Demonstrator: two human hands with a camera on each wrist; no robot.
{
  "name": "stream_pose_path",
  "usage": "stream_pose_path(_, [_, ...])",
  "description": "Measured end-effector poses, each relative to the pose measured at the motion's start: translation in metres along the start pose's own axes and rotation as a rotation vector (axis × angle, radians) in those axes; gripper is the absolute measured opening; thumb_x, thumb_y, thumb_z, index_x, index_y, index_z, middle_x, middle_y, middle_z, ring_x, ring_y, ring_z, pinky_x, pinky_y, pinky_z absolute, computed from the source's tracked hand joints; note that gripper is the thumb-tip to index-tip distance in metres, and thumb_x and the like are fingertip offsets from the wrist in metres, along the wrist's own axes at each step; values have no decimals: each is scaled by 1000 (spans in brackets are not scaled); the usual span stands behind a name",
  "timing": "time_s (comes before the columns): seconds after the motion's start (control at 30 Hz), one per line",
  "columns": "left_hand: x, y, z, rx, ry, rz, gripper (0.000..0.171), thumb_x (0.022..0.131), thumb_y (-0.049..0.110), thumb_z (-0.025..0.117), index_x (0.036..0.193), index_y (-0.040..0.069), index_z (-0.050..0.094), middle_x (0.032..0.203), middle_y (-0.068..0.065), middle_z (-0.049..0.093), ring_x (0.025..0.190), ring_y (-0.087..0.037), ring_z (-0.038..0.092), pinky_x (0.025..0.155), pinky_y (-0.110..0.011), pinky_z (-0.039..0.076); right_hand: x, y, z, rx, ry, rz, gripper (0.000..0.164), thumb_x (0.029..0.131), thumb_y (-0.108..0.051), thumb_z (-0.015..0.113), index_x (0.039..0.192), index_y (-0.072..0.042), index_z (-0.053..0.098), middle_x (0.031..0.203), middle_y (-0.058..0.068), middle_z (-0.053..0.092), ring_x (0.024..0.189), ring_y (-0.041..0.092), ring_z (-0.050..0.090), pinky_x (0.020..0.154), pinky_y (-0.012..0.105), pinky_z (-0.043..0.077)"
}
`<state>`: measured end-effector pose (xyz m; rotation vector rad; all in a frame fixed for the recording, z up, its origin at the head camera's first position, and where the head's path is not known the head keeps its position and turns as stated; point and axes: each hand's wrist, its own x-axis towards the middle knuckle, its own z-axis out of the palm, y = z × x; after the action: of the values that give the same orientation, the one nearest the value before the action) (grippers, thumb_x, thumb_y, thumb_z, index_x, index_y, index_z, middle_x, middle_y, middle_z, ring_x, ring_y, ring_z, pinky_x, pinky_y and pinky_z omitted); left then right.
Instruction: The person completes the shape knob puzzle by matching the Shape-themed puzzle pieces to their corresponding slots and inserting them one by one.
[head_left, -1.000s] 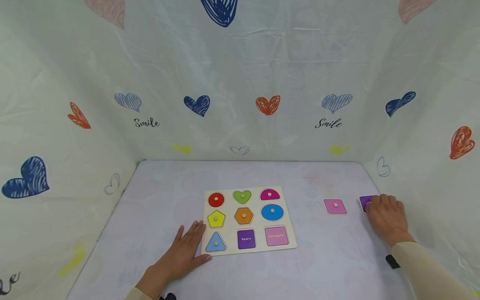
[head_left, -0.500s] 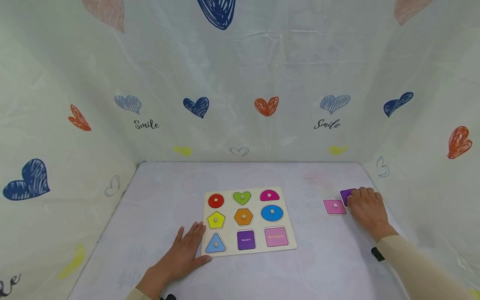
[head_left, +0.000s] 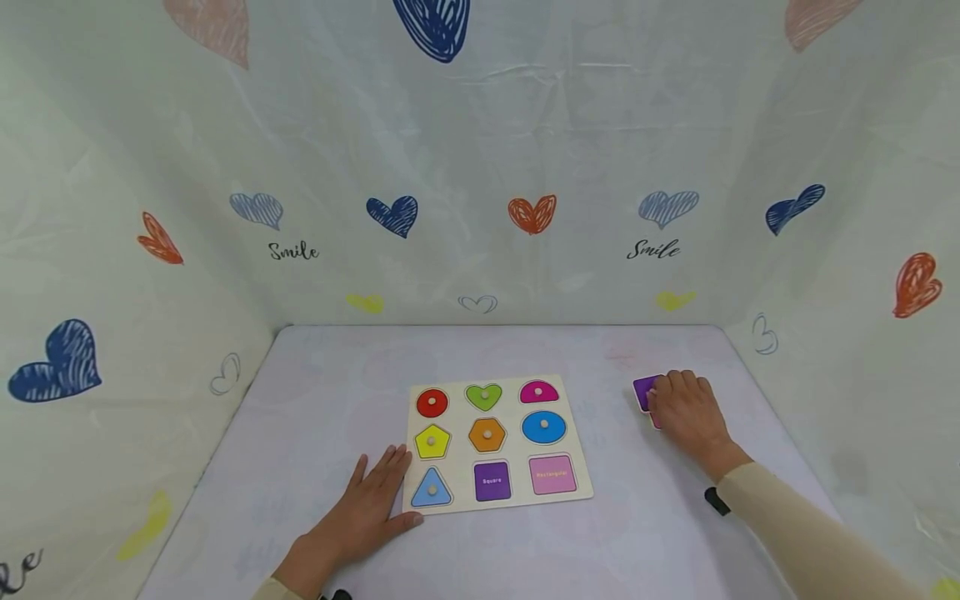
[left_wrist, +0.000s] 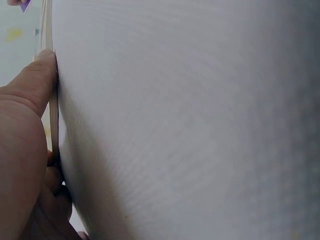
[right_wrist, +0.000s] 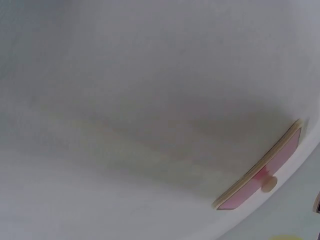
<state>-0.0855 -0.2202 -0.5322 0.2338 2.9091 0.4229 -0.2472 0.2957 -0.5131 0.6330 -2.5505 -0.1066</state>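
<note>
My right hand (head_left: 692,417) pinches a purple square puzzle piece (head_left: 642,392) above the table. Behind and below it, mostly hidden in the head view, is a pink rectangular puzzle piece (right_wrist: 241,198); the right wrist view shows it flat on the table, knob up. My left hand (head_left: 358,508) rests with straight fingers at the left edge of the cream shape-puzzle board (head_left: 460,454), thumb at its lower left corner. Knobbed pieces fill the upper two rows, and a blue triangle (head_left: 431,490) sits at lower left. The purple "Square" recess (head_left: 492,492) and pink "Rectangular" recess (head_left: 552,485) hold no piece.
A pale cloth covers the table (head_left: 315,375). Curtain walls (head_left: 465,150) printed with hearts close in the back and both sides. Bare tabletop lies between the board and my right hand.
My right hand has moved left with the purple square piece, from the table's right side to over the pink piece. My left hand and the board have stayed put.
</note>
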Motion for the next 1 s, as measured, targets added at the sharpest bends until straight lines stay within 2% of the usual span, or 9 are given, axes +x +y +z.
stream_pose_path(0.37, [-2, 1, -2, 2, 0, 2, 101, 90, 61, 74, 167, 11, 31, 174, -7, 30, 164, -29, 20, 132, -62, 8, 16, -35, 4, 20, 119, -120, 25, 97, -16, 67, 88, 1, 52, 78, 13, 50, 76, 34, 49, 65, 41, 37])
stream_pose_path(0.47, [-1, 1, -2, 6, -2, -2, 101, 90, 61, 74, 167, 12, 30, 175, -6, 29, 164, -29, 19, 132, -61, 7, 19, -46, 3, 10, 86, -129, 26, 98, -18, 69, 90, 1, 53, 80, 13, 51, 78, 33, 50, 67, 40, 39])
stream_pose_path(0.67, [0, 0, -1, 7, 6, 7, 101, 90, 60, 74, 167, 11, 31, 174, -6, 30, 164, -29, 20, 132, -62, 8, 24, -71, -6, -18, -46, -116, 33, 96, -24, 78, 101, 1, 58, 88, 12, 56, 87, 29, 52, 75, 39, 47])
stream_pose_path(1.0, [-2, 1, -3, -3, 8, 13, 100, 91, 61, 73, 167, 11, 30, 175, -7, 28, 164, -29, 18, 132, -61, 6, 31, -109, -10, -6, -38, -157, 31, 96, -28, 78, 104, -2, 62, 89, 10, 58, 88, 25, 53, 76, 36, 47])
